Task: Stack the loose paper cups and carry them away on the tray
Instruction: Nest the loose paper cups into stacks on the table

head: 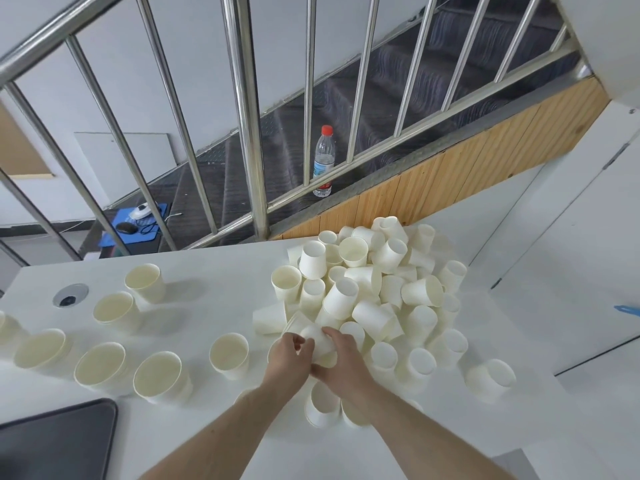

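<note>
Both hands meet on one cup (320, 342) at the near edge of the pile (374, 296): left hand (289, 358) w/ fingers curled round its lower side, right hand (341, 358) clamped over its top side. Can't tell if there's a 2nd cup nested inside that grip; hands hide the rim.

Step, as I read it: still in the gathering/nesting phase, pulling a cup out of the heap to slide into another. Next move prob. calls for lining up rim to base, pushing straight so it nests w/o crushing the paper wall, then setting it upright w/ the others.

Count: 7 upright cups or short stacks clear on the surface (207, 299) to the left, e.g. nearest one (229, 355), plus a sliver of an 8th at the left edge. Pile: too many and overlapping to count exactly, several dozen at a guess. Tray (59, 441): 1, dark, bottom-left corner, nothing on the visible part. 1 water bottle (324, 161) behind the railing (242, 98).
</note>
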Demonstrator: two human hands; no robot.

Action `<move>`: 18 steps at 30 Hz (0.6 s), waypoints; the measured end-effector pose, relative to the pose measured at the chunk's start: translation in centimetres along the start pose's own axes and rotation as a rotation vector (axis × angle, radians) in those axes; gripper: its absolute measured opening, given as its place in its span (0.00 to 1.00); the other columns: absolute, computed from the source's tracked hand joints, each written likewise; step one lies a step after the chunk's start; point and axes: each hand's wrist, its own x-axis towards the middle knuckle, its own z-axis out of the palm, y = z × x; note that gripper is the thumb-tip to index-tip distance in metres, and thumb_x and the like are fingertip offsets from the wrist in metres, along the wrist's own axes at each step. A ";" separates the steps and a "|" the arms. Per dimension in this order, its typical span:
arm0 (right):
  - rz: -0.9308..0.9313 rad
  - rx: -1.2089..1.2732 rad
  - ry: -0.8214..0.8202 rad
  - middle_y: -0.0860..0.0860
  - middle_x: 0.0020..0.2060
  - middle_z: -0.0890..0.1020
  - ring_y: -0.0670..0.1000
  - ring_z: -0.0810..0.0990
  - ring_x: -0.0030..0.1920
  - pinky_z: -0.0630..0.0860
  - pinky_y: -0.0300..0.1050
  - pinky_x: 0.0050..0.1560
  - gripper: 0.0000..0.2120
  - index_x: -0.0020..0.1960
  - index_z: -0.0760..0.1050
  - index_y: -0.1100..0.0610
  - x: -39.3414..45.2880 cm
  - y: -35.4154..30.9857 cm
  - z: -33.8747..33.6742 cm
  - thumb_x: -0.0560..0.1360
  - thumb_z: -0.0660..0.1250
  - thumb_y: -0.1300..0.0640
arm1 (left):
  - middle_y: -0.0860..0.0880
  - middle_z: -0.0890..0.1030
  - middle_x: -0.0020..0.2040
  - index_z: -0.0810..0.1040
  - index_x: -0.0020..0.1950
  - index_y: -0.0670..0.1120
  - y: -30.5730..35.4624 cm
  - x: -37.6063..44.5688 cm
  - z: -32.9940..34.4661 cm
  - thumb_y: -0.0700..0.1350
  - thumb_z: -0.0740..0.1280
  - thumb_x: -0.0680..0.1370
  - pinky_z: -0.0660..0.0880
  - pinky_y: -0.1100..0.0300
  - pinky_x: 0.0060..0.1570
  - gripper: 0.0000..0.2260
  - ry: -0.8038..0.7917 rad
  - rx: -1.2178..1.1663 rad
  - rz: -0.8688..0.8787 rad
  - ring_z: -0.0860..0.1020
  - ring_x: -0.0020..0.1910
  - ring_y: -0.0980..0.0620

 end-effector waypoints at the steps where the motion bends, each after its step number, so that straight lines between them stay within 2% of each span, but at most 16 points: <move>1: 0.000 -0.018 0.002 0.44 0.58 0.65 0.44 0.70 0.57 0.68 0.36 0.56 0.36 0.72 0.62 0.47 0.1 -0.1 -0.1 0.69 0.74 0.50 | 0.50 0.78 0.51 0.73 0.51 0.46 0.1 -0.1 -0.2 0.49 0.60 0.79 0.73 0.60 0.45 0.08 -0.003 0.021 0.026 0.76 0.49 0.52; 3: 0.008 -0.014 0.029 0.45 0.59 0.66 0.47 0.71 0.60 0.71 0.41 0.58 0.35 0.70 0.62 0.48 0.4 -0.1 -0.3 0.68 0.74 0.51 | 0.50 0.78 0.50 0.73 0.51 0.47 0.1 -0.1 -0.5 0.46 0.57 0.80 0.71 0.62 0.41 0.07 -0.033 0.073 0.055 0.76 0.46 0.53; 6: 0.015 0.036 0.086 0.45 0.61 0.68 0.48 0.68 0.63 0.67 0.41 0.61 0.33 0.67 0.63 0.51 0.6 -0.1 -1.3 0.67 0.74 0.52 | 0.50 0.77 0.56 0.72 0.59 0.48 -0.5 0.0 -1.4 0.42 0.57 0.79 0.72 0.60 0.48 0.10 -0.061 0.225 0.119 0.75 0.53 0.51; 8: -0.004 0.038 0.107 0.45 0.60 0.69 0.47 0.67 0.63 0.66 0.41 0.61 0.30 0.65 0.63 0.50 0.6 -0.1 -2.2 0.67 0.73 0.52 | 0.52 0.73 0.63 0.71 0.64 0.49 -1.0 0.3 -2.1 0.45 0.63 0.77 0.70 0.60 0.55 0.15 -0.016 0.441 0.232 0.70 0.62 0.51; 10: -0.031 0.043 0.116 0.44 0.61 0.67 0.46 0.67 0.61 0.66 0.39 0.59 0.28 0.66 0.64 0.48 0.6 -0.1 -3.0 0.69 0.72 0.53 | 0.53 0.68 0.67 0.66 0.69 0.51 -1.2 0.4 -2.7 0.52 0.67 0.74 0.69 0.59 0.60 0.24 -0.016 0.600 0.307 0.64 0.68 0.50; 14: -0.074 0.022 0.123 0.47 0.62 0.63 0.43 0.67 0.59 0.64 0.34 0.57 0.33 0.73 0.61 0.47 0.3 -0.2 -3.9 0.72 0.70 0.53 | 0.52 0.61 0.72 0.54 0.76 0.51 -1.7 0.9 -2.6 0.57 0.71 0.70 0.69 0.55 0.64 0.40 -0.167 0.740 0.252 0.59 0.72 0.49; 18: -0.077 -0.016 0.083 0.47 0.61 0.66 0.44 0.69 0.60 0.65 0.35 0.60 0.37 0.76 0.56 0.48 -0.1 -0.2 -4.0 0.73 0.70 0.52 | 0.51 0.63 0.73 0.53 0.76 0.50 -2.7 1.4 -1.4 0.52 0.72 0.71 0.71 0.53 0.62 0.40 -0.218 0.664 0.189 0.65 0.70 0.49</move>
